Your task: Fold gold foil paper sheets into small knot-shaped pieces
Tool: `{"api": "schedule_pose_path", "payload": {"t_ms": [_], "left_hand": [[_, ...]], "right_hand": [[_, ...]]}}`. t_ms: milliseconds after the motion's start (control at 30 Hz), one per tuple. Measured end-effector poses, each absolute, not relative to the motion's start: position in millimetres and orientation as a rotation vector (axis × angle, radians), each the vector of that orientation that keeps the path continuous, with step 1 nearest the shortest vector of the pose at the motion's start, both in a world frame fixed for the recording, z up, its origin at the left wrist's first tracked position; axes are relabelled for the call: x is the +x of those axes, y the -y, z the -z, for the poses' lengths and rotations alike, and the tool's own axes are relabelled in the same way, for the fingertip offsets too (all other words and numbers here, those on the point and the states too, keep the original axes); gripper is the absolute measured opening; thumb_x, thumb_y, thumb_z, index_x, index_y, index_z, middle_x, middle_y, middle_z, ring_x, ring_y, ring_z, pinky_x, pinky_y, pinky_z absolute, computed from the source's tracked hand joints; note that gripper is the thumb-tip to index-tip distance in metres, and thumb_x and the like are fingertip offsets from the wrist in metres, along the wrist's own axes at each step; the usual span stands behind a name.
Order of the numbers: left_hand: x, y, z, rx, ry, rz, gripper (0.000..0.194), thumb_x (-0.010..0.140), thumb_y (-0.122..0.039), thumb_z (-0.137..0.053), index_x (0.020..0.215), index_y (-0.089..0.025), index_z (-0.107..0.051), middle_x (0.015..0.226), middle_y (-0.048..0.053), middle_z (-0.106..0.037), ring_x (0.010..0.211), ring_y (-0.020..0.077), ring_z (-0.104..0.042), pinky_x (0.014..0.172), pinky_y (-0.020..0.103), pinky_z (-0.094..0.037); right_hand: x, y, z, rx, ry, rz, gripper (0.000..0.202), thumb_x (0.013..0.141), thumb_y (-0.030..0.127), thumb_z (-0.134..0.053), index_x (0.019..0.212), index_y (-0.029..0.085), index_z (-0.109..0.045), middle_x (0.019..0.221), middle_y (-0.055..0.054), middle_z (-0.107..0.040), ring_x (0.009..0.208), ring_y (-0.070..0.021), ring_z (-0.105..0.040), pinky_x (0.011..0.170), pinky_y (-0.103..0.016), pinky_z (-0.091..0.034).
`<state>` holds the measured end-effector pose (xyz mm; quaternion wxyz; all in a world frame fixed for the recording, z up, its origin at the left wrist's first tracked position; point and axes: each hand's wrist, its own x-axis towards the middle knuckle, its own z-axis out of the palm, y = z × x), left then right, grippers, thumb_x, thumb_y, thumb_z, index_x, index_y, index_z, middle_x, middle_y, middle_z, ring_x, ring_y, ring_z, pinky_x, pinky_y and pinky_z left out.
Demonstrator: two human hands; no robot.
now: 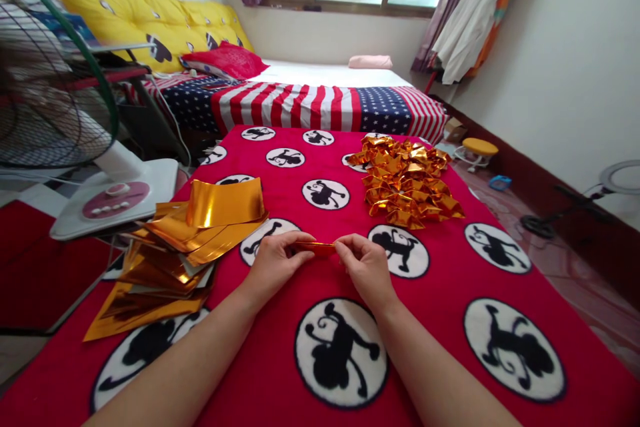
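A narrow folded strip of gold foil paper (324, 246) stretches between my two hands, just above the red cloth. My left hand (277, 259) pinches its left end between thumb and fingers. At the other end, my right hand (364, 263) grips it with thumb and fingertips. Left of my hands lies an uneven stack of flat gold foil sheets (227, 203), some with their edges fanned out. Beyond my right hand sits a pile of folded gold foil pieces (407, 180), creased and shiny.
The red cloth (425, 360) with monkey circles covers the table. A fan (115, 160) stands at its left edge. Behind is a bed with a striped and starred cover (295, 105). On the floor at right are a yellow stool (480, 146) and a ring-light stand (565, 210).
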<state>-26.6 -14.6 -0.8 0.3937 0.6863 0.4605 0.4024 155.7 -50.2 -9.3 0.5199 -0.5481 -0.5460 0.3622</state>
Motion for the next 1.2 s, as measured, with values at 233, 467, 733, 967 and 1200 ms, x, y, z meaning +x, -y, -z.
{"api": "schedule_pose_path", "payload": {"t_ms": [233,467,733,967,1200], "left_hand": [[-26,15,0,1.67,-1.152,-1.061,0.014,0.071,-0.026,-0.075,0.082,-0.017,-0.074,0.076,0.003,-0.073,0.066,0.0146,-0.064,0.06,0.022,-0.048],[-18,18,-3,1.323,-0.979,-1.156,0.022,0.065,-0.024,-0.079,0.083,-0.015,-0.07,0.079,0.002,-0.073,0.072,0.0146,-0.067,0.067,0.021,-0.052],[-16,19,-5,1.348,-1.038,-1.027,0.015,0.068,-0.024,-0.076,0.077,-0.013,-0.073,0.065,0.002,-0.071,0.058,0.0135,-0.064,0.056,0.021,-0.05],[-24,16,-3,1.609,-1.192,-0.979,0.008,0.071,-0.022,-0.071,0.075,-0.015,-0.073,0.065,0.002,-0.07,0.058,0.0134,-0.063,0.056,0.021,-0.048],[-23,14,4,1.642,-1.11,-1.053,0.014,0.075,-0.02,-0.068,0.087,-0.017,-0.074,0.082,0.003,-0.073,0.074,0.0149,-0.066,0.068,0.022,-0.051]], "right_hand": [[155,50,6,-1.255,1.371,-0.756,0.007,0.074,0.025,-0.074,0.078,0.02,-0.071,0.074,0.0,-0.063,0.064,-0.0128,-0.052,0.059,-0.024,-0.04],[150,51,3,-1.086,1.165,-1.134,0.011,0.075,0.027,-0.073,0.075,0.018,-0.07,0.069,-0.001,-0.067,0.062,-0.0133,-0.056,0.059,-0.025,-0.043],[144,51,9,-1.081,1.164,-1.137,0.01,0.078,0.028,-0.07,0.078,0.017,-0.068,0.069,-0.001,-0.065,0.062,-0.0126,-0.054,0.058,-0.023,-0.042],[145,51,8,-1.201,1.291,-0.942,0.01,0.078,0.025,-0.068,0.087,0.019,-0.067,0.079,-0.002,-0.067,0.069,-0.0148,-0.058,0.059,-0.023,-0.042],[150,50,6,-1.264,1.317,-0.771,0.004,0.079,0.023,-0.067,0.079,0.019,-0.069,0.074,-0.001,-0.066,0.067,-0.014,-0.058,0.06,-0.023,-0.044]]}}
